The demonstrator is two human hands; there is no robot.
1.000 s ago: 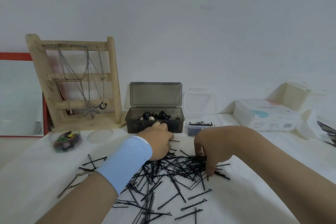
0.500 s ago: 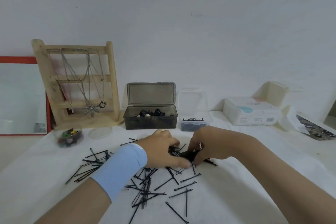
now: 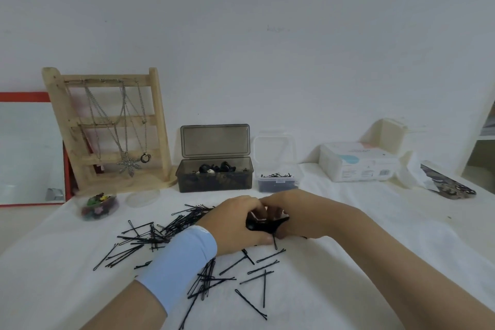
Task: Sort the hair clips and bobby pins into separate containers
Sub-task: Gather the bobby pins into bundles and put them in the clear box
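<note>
I see a white counter [image 3: 348, 222]. Along its back edge, near the left, stands a wooden stand [image 3: 107, 128]. Next to it is a dark box [image 3: 214, 177] with black hair clips [image 3: 217, 168] inside. Just beside that is a small clear box [image 3: 278, 182] with a few pins in it. In the middle, the left hand [image 3: 235, 225] and right hand [image 3: 302, 217] both grip one black bunch of pins [image 3: 263, 224]. Loose bobby pins [image 3: 160, 233] lie to the left and toward the front edge.

bobby pins [image 3: 184, 221] left of grip: thin black metal, slight sheen | cloth [image 3: 375, 195] beneath: white, matt | box [image 3: 214, 182] beyond: smoky plastic, smooth | stand [image 3: 160, 126]: bare wood
</note>
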